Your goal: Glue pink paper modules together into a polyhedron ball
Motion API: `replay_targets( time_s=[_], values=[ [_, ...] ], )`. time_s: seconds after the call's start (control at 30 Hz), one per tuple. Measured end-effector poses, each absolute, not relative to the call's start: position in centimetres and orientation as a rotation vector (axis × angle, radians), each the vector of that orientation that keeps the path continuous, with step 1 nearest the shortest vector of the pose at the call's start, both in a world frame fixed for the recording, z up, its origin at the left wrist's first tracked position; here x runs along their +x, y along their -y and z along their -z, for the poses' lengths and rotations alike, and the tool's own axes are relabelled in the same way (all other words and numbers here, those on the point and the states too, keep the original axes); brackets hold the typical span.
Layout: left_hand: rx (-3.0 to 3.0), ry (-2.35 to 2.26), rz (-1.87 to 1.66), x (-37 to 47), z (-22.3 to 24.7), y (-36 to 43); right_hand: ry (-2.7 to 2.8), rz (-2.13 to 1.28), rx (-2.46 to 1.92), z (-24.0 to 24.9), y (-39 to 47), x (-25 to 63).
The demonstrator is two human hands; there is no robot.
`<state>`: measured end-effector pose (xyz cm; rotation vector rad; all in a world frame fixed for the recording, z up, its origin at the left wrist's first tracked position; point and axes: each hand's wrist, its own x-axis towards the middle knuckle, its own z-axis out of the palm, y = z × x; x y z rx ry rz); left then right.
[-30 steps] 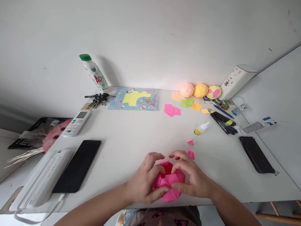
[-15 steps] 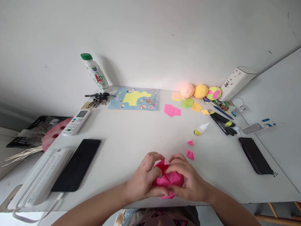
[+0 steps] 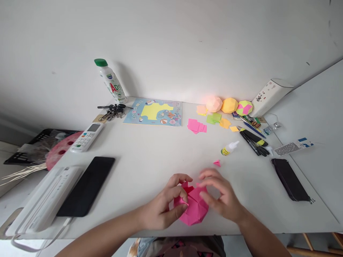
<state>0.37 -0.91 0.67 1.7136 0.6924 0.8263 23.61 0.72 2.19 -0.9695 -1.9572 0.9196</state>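
Observation:
A pink folded-paper ball [image 3: 193, 213] with an opening at its top sits near the front edge of the white table. My left hand [image 3: 170, 203] is closed on its left side, thumb in front and fingers curled at the opening. My right hand [image 3: 221, 194], slightly blurred, is at the ball's right side with fingers apart and nothing between them; whether its thumb touches the ball I cannot tell. Beyond it lies a small folded pink paper piece [image 3: 217, 163]. Farther back is a white glue bottle [image 3: 229, 148] lying on its side.
Paper balls in peach [image 3: 214, 104], orange [image 3: 229, 105] and green-pink [image 3: 244, 107] line the wall beside sticky notes [image 3: 197, 126]. Pens and scissors [image 3: 264, 151] and a black pouch [image 3: 291, 180] lie right. A phone [image 3: 87, 187], remote [image 3: 87, 137] and bottle [image 3: 114, 84] are left.
My right hand has come away from the ball, up and to the right, with its fingers spreading. It now covers where the nearer folded pink piece lay. The ball has turned slightly.

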Motion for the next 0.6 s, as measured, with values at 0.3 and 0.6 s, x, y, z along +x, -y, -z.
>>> replay_targets(
  time_s=[0.3,0.6],
  values=[
    [1.630,-0.815,-0.738,0.5,-0.1,0.2,1.155,-0.477,-1.618,0.6,-6.1,28.6],
    [1.756,-0.526,-0.570,-0.2,-0.4,-0.1,1.257,-0.554,-1.725,4.0,-9.3,29.0]
  ],
)
